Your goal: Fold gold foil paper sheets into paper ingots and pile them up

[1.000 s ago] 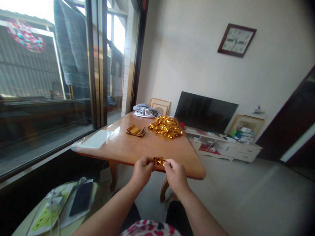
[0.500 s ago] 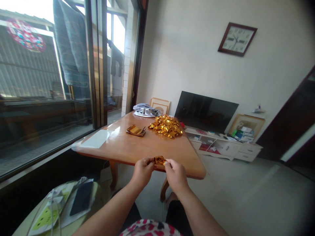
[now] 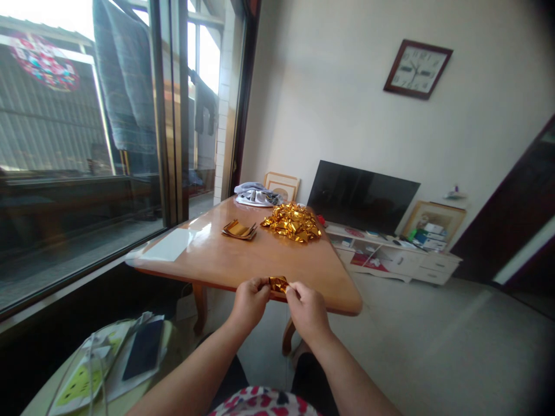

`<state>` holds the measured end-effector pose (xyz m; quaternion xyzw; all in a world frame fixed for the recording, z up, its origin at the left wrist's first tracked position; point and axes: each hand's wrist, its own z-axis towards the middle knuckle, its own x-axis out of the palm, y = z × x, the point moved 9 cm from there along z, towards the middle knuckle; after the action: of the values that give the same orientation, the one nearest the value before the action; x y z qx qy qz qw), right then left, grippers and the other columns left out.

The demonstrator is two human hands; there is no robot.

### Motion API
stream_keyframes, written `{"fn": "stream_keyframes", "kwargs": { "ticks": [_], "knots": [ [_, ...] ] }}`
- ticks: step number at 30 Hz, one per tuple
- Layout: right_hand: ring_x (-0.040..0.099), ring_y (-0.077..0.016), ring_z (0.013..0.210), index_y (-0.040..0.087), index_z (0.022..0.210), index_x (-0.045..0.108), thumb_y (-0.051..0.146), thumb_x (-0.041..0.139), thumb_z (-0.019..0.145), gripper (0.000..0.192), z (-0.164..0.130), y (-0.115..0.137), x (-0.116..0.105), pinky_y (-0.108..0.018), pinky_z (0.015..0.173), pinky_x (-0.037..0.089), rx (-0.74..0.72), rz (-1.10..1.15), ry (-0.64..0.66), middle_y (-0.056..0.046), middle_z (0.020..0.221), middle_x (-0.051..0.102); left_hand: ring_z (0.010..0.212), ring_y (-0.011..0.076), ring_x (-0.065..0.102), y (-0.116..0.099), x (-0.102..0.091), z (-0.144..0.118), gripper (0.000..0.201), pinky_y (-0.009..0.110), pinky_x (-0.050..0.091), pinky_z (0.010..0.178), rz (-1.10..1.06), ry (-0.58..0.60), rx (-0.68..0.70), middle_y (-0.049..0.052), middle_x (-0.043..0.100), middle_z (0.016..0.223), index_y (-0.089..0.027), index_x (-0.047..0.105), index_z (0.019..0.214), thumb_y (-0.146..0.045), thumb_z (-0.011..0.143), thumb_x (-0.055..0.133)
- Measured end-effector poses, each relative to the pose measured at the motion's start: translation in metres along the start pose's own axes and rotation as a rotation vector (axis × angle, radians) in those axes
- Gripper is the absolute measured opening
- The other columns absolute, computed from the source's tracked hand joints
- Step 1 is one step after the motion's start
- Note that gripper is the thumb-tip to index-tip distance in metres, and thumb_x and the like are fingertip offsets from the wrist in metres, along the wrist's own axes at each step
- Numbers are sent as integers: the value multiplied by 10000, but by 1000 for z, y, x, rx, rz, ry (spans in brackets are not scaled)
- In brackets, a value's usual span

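Note:
A small piece of gold foil paper [image 3: 278, 283] is pinched between my left hand [image 3: 250, 301] and my right hand [image 3: 307, 309], held just in front of the near edge of the wooden table [image 3: 243, 260]. Farther back on the table lies a heap of folded gold foil pieces [image 3: 293, 222]. To its left sits a short stack of flat gold foil sheets [image 3: 240, 230]. Both hands have fingertips closed on the foil piece, one at each end.
A white sheet [image 3: 170, 245] lies at the table's left side and a bundle of cloth [image 3: 256, 195] at its far end. A phone [image 3: 143, 350] and papers rest on a round side table at lower left. A TV [image 3: 362, 197] stands beyond, and glass doors are to the left.
My right hand has shifted slightly left, so both hands are closer together on the foil piece, which looks more compact. Everything on the table is unchanged.

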<state>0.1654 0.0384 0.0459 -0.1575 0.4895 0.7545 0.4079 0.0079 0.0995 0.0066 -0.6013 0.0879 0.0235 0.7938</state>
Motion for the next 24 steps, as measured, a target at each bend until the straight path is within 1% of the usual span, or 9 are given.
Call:
{"fn": "stream_keyframes", "kwargs": {
  "ticks": [3, 6, 8, 11, 14, 16, 20, 24],
  "knots": [
    [672, -202, 721, 219, 825, 703, 317, 442, 947, 304, 1, -1, 1, -254, 656, 388, -1, -38, -5, -52, 751, 741, 604, 164, 601, 1, 3, 1, 282, 245, 426, 575, 17, 16, 8, 33, 705, 665, -128, 764, 833, -242, 766, 516],
    [682, -213, 766, 214, 825, 702, 307, 437, 946, 306, 0, -2, 2, -261, 673, 385, -4, -65, -7, -70, 787, 751, 686, 184, 643, -1, 4, 2, 291, 251, 458, 622, 12, 14, 36, 48, 742, 753, -135, 770, 870, -232, 769, 515],
    [680, -212, 766, 214, 828, 703, 310, 443, 942, 300, 0, -2, 3, -261, 678, 389, -5, -43, 2, -67, 791, 751, 703, 189, 650, -1, 2, 3, 287, 251, 461, 626, 9, 5, 37, 48, 739, 752, -135, 769, 884, -232, 766, 525],
    [670, -203, 743, 221, 841, 706, 332, 470, 930, 276, 2, -7, 1, -257, 663, 397, 24, 28, -2, -44, 777, 743, 628, 171, 622, 3, 2, 5, 267, 242, 436, 572, -20, 29, -16, 31, 694, 663, -130, 750, 887, -244, 770, 539],
    [651, -194, 689, 214, 765, 683, 374, 501, 914, 284, 5, -17, -2, -254, 618, 395, 89, 100, -14, -24, 703, 712, 576, 158, 605, 7, 4, 7, 256, 233, 420, 526, -123, 64, -88, 11, 656, 623, -131, 707, 933, -279, 775, 571],
    [641, -192, 662, 208, 732, 674, 398, 509, 906, 306, 7, -24, -1, -253, 594, 396, 125, 160, -5, -21, 670, 697, 559, 154, 606, 9, 4, 6, 224, 230, 419, 516, -189, 61, -133, -1, 639, 608, -136, 666, 912, -289, 766, 593],
    [632, -187, 616, 191, 788, 710, 440, 505, 906, 343, 9, -34, 6, -257, 566, 417, 191, 291, 35, -37, 691, 713, 553, 153, 616, 8, 8, 5, 189, 229, 424, 518, -231, 79, -175, 6, 640, 598, -145, 627, 838, -319, 766, 611],
    [650, -195, 619, 176, 811, 701, 531, 507, 909, 416, 9, -35, 9, -264, 567, 456, 239, 408, 57, -58, 707, 717, 537, 143, 603, 7, 6, 5, 204, 228, 419, 514, -236, 90, -188, 12, 636, 586, -149, 617, 789, -352, 780, 605]
  ]
}}
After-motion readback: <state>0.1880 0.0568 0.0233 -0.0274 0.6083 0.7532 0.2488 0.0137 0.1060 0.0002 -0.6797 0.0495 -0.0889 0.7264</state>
